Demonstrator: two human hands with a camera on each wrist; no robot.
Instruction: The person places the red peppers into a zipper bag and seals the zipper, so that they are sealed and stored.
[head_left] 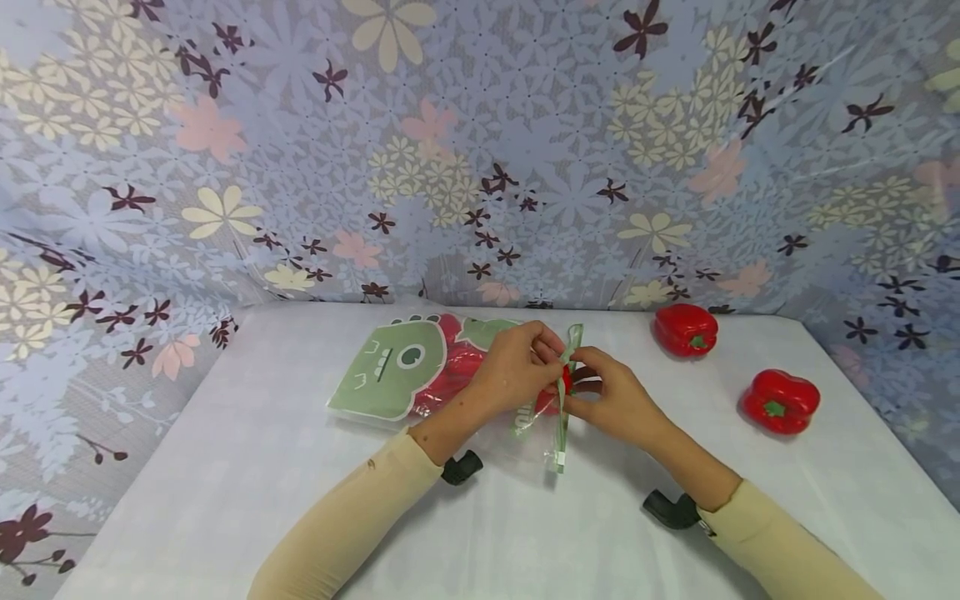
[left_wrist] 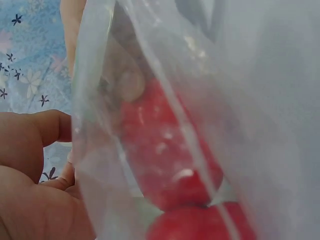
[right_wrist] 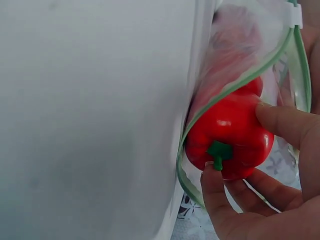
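A clear zip bag with a green cartoon monster print (head_left: 386,375) lies flat, its green-edged mouth raised and spread apart. My left hand (head_left: 510,371) pinches the rim of that mouth. With thumb and fingers, my right hand (head_left: 618,400) grips a red bell pepper (right_wrist: 227,122) with a green stem, which sits partly inside the mouth, stem facing outward. Red shapes show through the film behind it; in the left wrist view one red pepper (left_wrist: 195,223) is seen through blurry plastic below another (left_wrist: 165,150). A white slider (right_wrist: 295,15) sits on the zip.
Two loose red bell peppers, one at the back right (head_left: 684,331) and one nearer the right edge (head_left: 782,402), rest on the white-covered table (head_left: 247,467). A flowered cloth (head_left: 480,150) hangs behind. Black wrist-camera mounts (head_left: 671,508) stick out by the forearms.
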